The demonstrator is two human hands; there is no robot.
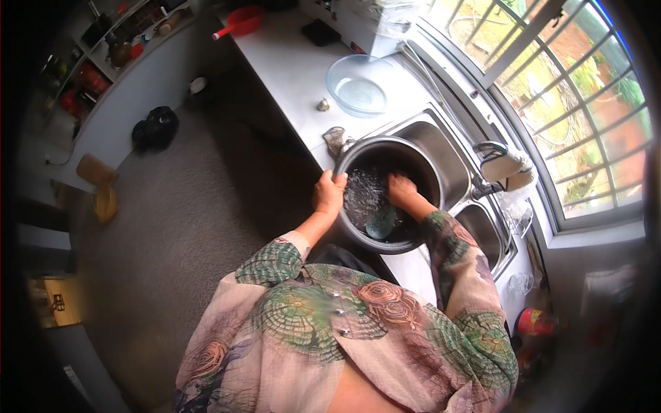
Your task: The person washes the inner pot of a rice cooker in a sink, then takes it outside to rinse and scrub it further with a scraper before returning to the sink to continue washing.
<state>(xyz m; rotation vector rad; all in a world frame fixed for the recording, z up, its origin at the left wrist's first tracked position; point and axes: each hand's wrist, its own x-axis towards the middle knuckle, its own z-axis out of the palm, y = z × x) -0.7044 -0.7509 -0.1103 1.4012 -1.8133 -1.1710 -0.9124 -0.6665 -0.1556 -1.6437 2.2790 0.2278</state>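
A large dark round metal pot [439, 170] is tilted over the counter edge and the sink. My left hand [330, 195] grips its left rim, with the thumb over the edge. My right hand [404, 191] reaches inside the pot; its fingertips are hard to make out against the dark interior. Beside that hand, pale specks in rippled liquid [365, 193] cover the left part of the inside. A translucent greenish round object [380, 223], perhaps a small bowl, lies low in the pot.
A double stainless steel sink [454, 155] lies beyond the pot. On the white counter [289, 67] are a clear plastic basin [356, 85], a garlic bulb [324, 105], a mesh cloth [334, 138] and a red dipper [242, 21]. A barred window [563, 103] stands right; a black bag [155, 127] rests on the floor.
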